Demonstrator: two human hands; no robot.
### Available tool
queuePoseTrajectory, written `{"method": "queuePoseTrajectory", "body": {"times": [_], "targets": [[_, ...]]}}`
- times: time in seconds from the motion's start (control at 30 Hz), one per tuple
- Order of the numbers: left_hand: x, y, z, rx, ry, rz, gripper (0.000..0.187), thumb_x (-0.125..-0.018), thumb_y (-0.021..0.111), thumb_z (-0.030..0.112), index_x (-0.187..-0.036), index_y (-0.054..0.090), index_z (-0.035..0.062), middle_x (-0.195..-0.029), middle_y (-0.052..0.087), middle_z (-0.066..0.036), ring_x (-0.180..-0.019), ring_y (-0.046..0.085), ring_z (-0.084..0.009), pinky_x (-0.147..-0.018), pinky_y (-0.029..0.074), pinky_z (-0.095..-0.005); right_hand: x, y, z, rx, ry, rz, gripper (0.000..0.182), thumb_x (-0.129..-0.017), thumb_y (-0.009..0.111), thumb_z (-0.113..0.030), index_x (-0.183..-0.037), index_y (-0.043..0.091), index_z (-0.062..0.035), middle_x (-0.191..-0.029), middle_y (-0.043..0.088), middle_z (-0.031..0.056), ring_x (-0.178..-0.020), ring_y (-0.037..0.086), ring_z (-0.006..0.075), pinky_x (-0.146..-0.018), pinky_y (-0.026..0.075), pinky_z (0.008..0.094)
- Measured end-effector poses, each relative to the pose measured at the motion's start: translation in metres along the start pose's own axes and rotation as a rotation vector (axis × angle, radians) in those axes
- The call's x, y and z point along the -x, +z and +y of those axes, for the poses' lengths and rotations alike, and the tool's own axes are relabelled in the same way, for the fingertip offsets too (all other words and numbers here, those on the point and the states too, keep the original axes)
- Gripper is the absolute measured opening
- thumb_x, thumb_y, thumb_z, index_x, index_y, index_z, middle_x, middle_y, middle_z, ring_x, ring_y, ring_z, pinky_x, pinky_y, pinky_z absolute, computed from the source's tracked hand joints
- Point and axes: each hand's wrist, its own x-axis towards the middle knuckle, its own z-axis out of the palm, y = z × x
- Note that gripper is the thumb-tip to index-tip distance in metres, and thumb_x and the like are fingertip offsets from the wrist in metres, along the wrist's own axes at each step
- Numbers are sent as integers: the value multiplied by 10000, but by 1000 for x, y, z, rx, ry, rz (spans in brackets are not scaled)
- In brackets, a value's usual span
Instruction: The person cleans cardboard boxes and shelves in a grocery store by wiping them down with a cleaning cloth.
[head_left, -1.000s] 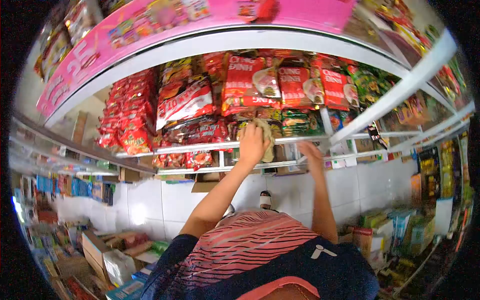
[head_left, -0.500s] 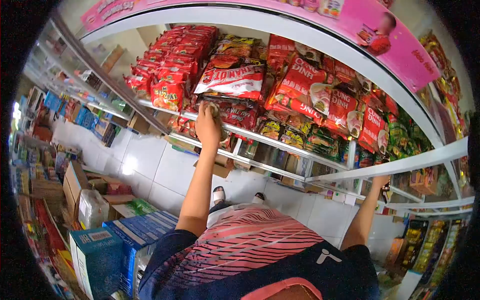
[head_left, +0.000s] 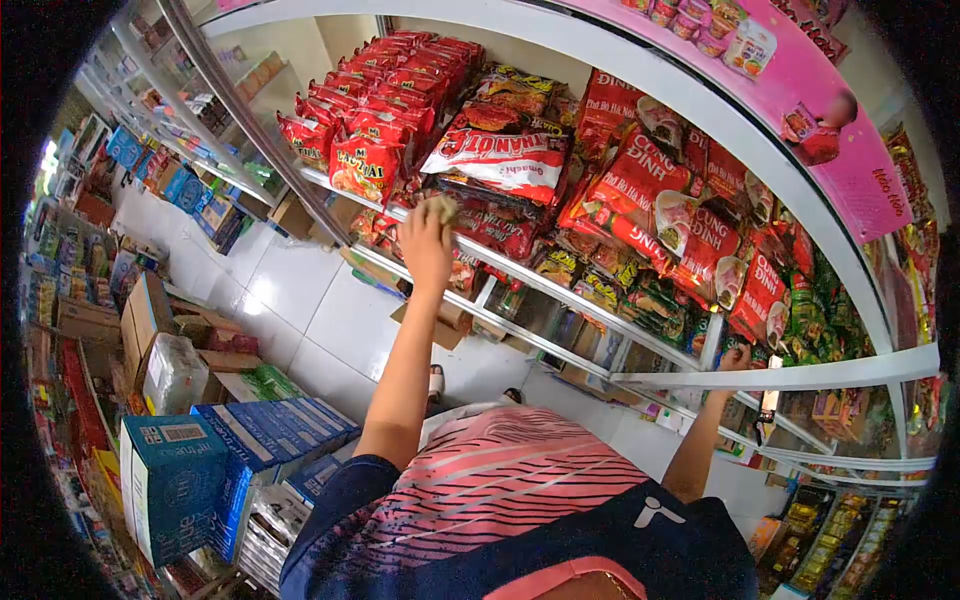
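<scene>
My left hand [head_left: 426, 250] is closed around a crumpled greenish-beige cloth [head_left: 443, 208] at the front rail [head_left: 520, 268] of the shelf. Just beyond it lies a stack of red-and-white noodle packs [head_left: 500, 160], with red noodle packets [head_left: 368, 165] to its left. Over on the right, my right hand [head_left: 738, 357] has its fingers curled near the shelf edge. A white frame bar [head_left: 800, 371] crosses its wrist and hides part of it, and what those fingers grip cannot be made out. Large red noodle packs [head_left: 640, 175] rest on the shelf between the hands.
Blue cartons [head_left: 270, 435] and a teal box [head_left: 170, 485] stand at my lower left. A pink banner [head_left: 800, 110] runs along the upper frame. Green packets [head_left: 820, 315] fill the shelf's right end. White floor tiles [head_left: 300, 290] show below.
The view has turned, so the shelf appears further right. My left hand still grips the cloth, which is now on the rail left of the stacked packs. My right hand has moved left along the bar.
</scene>
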Motion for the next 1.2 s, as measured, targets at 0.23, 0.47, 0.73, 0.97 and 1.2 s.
{"method": "queuePoseTrajectory", "body": {"times": [0.23, 0.47, 0.73, 0.97, 1.2], "targets": [[29, 29, 94, 131, 211, -134, 315, -705, 533, 171, -987, 501, 34, -972, 483, -156, -896, 447, -305, -770, 347, -428, 6, 15, 24, -54, -34, 54, 253, -712, 545, -104, -956, 537, -38, -967, 567, 140, -769, 545, 240, -706, 440, 330], [20, 16, 74, 388, 339, -74, 209, -694, 471, 104, -848, 605, 59, -872, 598, -120, -888, 542, -272, -803, 386, -391, 2, 2, 5, -107, 122, -67, 252, -709, 511, -105, -944, 545, -22, -911, 572, 151, -767, 538, 270, -738, 423, 355], [12, 17, 25, 17, 88, 18, 406, -679, 570, 98, -1070, 489, 21, -1101, 490, -149, -985, 448, -331, -823, 327, -430, 13, 4, 0, 44, 39, -7, 304, -764, 536, -196, -1034, 526, -56, -990, 546, 168, -953, 482, 328, -857, 360, 405], [53, 34, 154, 364, 533, -412, 276, -686, 524, 59, -962, 523, 51, -1058, 513, -136, -974, 456, -320, -787, 359, -426, 29, -19, -27, 3, -33, -27, 276, -766, 548, -194, -1008, 535, -64, -1095, 502, 157, -1026, 447, 326, -907, 327, 396], [-11, -1, -10, 134, 244, -93, 332, -651, 565, 11, -983, 547, 28, -1071, 528, -140, -981, 479, -310, -843, 360, -389, 0, -97, -34, 187, 320, -2, 197, -727, 541, -162, -850, 557, -9, -871, 547, 184, -862, 508, 346, -765, 396, 426]]}}
